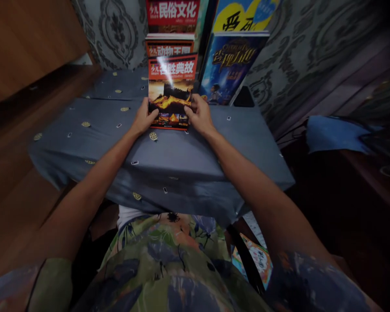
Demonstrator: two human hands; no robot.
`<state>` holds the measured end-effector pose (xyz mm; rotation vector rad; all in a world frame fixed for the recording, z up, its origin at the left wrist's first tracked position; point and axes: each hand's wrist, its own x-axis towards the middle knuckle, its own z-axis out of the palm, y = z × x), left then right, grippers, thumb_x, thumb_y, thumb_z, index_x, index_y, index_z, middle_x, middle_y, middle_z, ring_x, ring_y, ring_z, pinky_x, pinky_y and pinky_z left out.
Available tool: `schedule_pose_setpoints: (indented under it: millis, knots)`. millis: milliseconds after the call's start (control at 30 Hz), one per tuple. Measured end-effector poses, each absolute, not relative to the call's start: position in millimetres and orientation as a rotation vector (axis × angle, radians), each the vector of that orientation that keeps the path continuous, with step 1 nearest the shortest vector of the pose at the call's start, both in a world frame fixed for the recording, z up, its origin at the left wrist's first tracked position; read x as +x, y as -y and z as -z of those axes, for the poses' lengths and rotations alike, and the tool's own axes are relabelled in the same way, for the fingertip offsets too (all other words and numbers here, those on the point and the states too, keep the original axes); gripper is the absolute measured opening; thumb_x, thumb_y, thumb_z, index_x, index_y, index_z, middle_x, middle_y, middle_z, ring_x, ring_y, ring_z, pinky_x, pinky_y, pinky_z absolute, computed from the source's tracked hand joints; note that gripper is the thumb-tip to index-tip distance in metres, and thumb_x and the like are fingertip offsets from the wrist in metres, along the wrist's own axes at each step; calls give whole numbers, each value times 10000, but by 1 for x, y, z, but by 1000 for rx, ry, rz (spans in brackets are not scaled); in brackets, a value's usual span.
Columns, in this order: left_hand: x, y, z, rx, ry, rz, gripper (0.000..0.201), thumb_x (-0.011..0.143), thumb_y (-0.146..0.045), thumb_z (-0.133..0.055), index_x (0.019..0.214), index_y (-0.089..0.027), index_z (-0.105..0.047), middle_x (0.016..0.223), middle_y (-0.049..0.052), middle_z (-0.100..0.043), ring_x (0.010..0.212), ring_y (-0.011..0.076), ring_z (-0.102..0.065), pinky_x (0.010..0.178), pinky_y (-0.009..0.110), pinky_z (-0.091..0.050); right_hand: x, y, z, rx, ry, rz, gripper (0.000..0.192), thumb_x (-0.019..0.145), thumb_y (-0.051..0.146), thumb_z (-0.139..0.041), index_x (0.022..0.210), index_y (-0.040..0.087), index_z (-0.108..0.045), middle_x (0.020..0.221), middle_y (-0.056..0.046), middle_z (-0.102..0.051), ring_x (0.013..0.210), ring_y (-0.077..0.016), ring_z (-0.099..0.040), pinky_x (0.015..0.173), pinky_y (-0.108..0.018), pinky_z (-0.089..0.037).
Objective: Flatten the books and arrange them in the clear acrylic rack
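Both my hands grip an upright book [172, 93] with a red title band and a Great Wall picture on its cover. My left hand [144, 116] holds its lower left edge, thumb on the front. On the lower right edge, my right hand [199, 113] has its thumb on the cover and fingers behind. Just behind stands another book [154, 48] with an orange-brown top, mostly hidden by the held one. Farther back rises a red-covered book [173, 15]. To the right of my right hand, a blue book [230, 65] leans upright before a yellow and blue book [243, 15].
A grey-blue cloth with pineapple prints covers the table [104, 117]. A dark flat object [243, 97] lies by the blue book. Patterned wallpaper [117, 34] is behind, a wooden panel [32, 47] at left. Blue fabric [336, 134] lies at right; a colourful book [253, 260] is below the table edge.
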<state>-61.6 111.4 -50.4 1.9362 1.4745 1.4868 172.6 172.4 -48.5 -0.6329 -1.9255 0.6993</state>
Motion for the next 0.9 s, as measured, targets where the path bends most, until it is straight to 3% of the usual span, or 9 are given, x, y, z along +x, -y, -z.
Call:
schedule_pose_setpoints:
  millis: [267, 467, 900]
  knots:
    - [-58, -107, 47, 1970, -1690, -1418, 287, 870, -284, -609, 1121, -168, -533, 1064, 81, -621, 1034, 243, -592, 969, 404, -436, 174, -174, 48, -647, 1948, -743, 373, 955, 482, -561, 1217, 220, -522, 1237, -102, -666, 1140, -269, -626, 907, -467, -571]
    - [-56, -104, 41, 1856, -1673, -1416, 220, 839, -215, -507, 1047, -170, -562, 846, 6, -583, 786, 173, -546, 790, 311, -449, 174, -172, 46, -672, 1899, -824, 298, 946, 391, -563, 1194, 225, -556, 1084, -90, -716, 978, -258, -686, 824, -467, -604]
    - [-54, -102, 42, 1777, -1626, -1441, 236, 836, -249, -486, 1040, -184, -587, 742, -36, -569, 691, 148, -516, 690, 263, -430, 176, -167, 41, -702, 1877, -916, 325, 907, 310, -547, 1223, 248, -592, 976, -47, -743, 764, -215, -695, 653, -369, -608]
